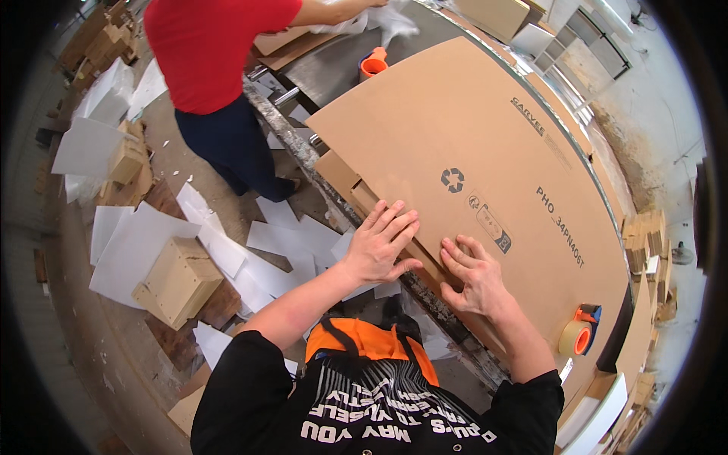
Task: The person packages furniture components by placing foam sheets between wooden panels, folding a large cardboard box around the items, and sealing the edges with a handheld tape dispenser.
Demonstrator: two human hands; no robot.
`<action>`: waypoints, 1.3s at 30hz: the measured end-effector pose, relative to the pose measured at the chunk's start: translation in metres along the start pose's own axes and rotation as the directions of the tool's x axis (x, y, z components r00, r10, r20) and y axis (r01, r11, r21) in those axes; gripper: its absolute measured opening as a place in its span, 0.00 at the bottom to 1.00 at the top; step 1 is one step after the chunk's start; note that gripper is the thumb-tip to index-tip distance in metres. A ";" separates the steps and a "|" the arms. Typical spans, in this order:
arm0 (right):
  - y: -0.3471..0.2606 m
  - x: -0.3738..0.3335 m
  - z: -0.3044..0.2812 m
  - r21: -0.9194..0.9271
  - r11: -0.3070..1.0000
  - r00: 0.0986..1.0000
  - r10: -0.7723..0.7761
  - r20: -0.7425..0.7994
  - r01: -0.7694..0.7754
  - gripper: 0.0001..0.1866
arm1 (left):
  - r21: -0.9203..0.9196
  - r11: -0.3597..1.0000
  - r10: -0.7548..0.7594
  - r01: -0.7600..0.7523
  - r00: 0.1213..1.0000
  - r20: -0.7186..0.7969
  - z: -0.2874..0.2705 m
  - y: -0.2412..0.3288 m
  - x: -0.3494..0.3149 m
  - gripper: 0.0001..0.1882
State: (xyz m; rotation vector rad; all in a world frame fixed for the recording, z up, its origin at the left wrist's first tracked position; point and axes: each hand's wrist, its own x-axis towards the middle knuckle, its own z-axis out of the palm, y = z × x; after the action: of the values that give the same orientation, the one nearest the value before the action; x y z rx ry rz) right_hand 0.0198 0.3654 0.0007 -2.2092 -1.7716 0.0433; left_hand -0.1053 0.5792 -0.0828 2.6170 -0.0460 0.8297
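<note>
In front of me a large flat brown cardboard carton (394,129) lies on the workbench, its near edge along the bench's front rail. My left hand (383,241) rests on that near edge, fingers stretched out and thumb apart. Farther right along the same edge, my right hand (474,277) lies with spread, slightly bent fingers on the carton's top. Neither hand holds anything. A narrow cardboard flap (356,186) shows along the edge by my left hand. On the carton's right end sits a tape dispenser (580,334) with a roll of tan tape.
A co-worker in a red shirt (216,53) stands at the left, reaching over thin white wrapping (387,19). An orange tape dispenser (373,64) stands past the carton. White foam sheets (144,243) and a wooden block (182,280) litter the floor. Cardboard pieces (644,235) are stacked at the right.
</note>
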 end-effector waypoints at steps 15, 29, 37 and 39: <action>0.576 0.131 -0.020 -0.220 0.647 0.683 0.707 -0.185 -0.730 0.36 | -0.102 0.993 -0.001 -0.054 0.883 -0.469 0.040 -0.030 0.015 0.10; 0.634 0.223 -0.008 0.169 0.609 0.618 0.786 0.000 -0.775 0.46 | -0.038 0.999 -0.007 -0.028 0.712 -0.703 0.047 -0.023 0.006 0.10; 0.609 0.247 -0.015 0.057 0.621 0.623 0.782 0.017 -0.782 0.47 | -0.083 0.996 -0.045 -0.011 0.767 -0.641 0.037 -0.032 0.019 0.08; 0.605 0.242 -0.023 0.034 0.621 0.621 0.784 0.004 -0.783 0.47 | -0.095 0.995 -0.039 -0.033 0.746 -0.665 0.037 -0.034 0.017 0.08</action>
State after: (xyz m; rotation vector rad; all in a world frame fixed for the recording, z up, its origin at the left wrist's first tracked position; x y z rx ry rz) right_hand 0.6554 0.4784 -0.0919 -2.7624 -0.6326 0.2488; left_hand -0.0661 0.5985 -0.1131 2.0740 0.1137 1.6674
